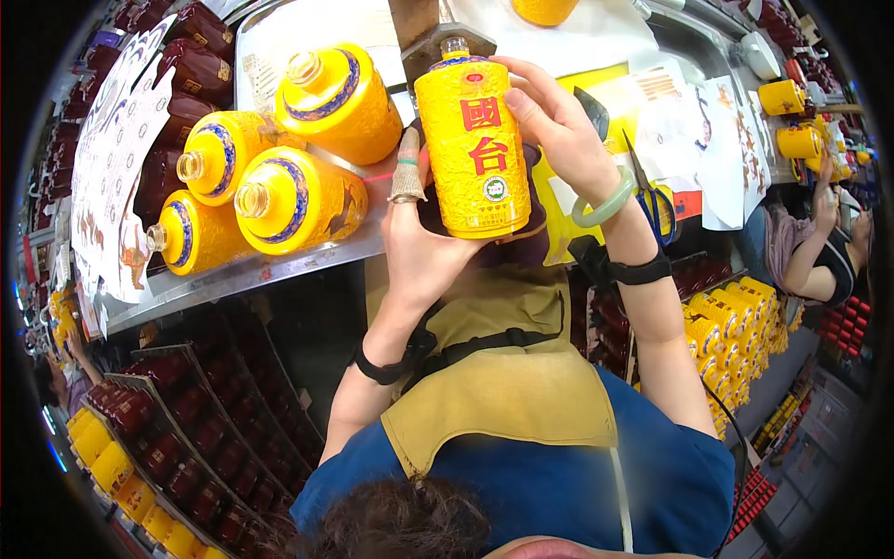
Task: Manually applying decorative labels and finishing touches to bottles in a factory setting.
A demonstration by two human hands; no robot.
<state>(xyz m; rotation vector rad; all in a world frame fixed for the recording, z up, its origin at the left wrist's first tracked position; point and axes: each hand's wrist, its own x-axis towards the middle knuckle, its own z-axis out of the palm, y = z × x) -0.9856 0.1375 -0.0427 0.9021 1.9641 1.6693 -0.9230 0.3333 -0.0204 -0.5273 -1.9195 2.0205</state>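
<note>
Two hands hold one yellow bottle [473, 149] upright above the steel table [279, 265]: the left hand [424, 247] cups its base, grip closed, and the right hand [559, 130] wraps its upper side. Four matching yellow bottles [279, 158] lie just left; blue-handled scissors [652, 200] lie right.

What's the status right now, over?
Left hand and right hand both grip upright yellow bottle. Four more yellow bottles lie beside it on metal tray. Nothing blocking.
</note>
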